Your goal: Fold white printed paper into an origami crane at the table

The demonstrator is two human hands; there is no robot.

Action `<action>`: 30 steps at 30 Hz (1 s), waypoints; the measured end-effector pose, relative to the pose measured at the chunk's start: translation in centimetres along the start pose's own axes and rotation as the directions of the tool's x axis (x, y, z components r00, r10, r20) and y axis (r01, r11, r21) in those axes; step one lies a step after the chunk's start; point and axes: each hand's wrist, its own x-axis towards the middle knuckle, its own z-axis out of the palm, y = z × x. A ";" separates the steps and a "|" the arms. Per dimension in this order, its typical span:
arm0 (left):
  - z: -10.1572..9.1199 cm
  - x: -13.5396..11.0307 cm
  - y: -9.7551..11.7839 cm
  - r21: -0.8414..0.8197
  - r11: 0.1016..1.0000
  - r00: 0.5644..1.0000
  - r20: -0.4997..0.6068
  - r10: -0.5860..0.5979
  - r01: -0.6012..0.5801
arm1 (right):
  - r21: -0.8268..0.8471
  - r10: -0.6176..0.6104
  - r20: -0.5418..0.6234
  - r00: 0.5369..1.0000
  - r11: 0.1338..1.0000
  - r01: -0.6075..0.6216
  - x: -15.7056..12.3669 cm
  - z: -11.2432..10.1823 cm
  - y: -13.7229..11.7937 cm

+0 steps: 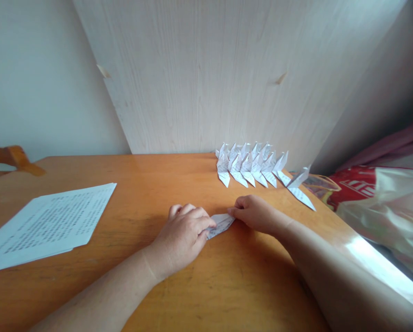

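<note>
A small folded piece of printed paper [221,223] lies low over the middle of the wooden table [179,295], between my two hands. My left hand [189,233] pinches its left end, thumb and forefinger on the edge. At the other end, my right hand [251,213] grips the paper's right tip between thumb and curled fingers. Part of each end is hidden under the fingers. Beyond my right hand stand several folded paper cranes [246,163] in close rows, with one crane [300,184] apart at the right.
On the left lies a stack of printed sheets [54,221]. A wooden chair back [16,159] shows past the table's left end. Behind the table rises a pale wood-grain panel [199,78]. Red and white bags [365,189] sit beyond the right edge.
</note>
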 end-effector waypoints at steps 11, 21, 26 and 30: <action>0.0 0.1 0.0 -0.004 1.000 1.000 -0.007 0.017 -0.017 | -0.024 -0.006 0.008 1.000 1.000 0.006 -0.2 -0.3 -0.3; 0.6 -0.1 -0.3 0.022 1.000 0.999 -0.035 -0.001 0.002 | -0.052 -0.017 0.001 1.000 0.998 0.017 -0.1 -0.3 -0.3; 0.3 0.0 -0.4 0.037 0.999 0.999 -0.031 0.021 -0.020 | -0.019 -0.012 0.007 1.000 1.000 0.012 -0.4 -0.5 -0.5; 0.5 0.0 -0.5 0.033 0.999 0.999 -0.040 0.020 -0.018 | 0.046 0.018 0.012 1.000 0.999 -0.018 -0.4 -0.6 -0.5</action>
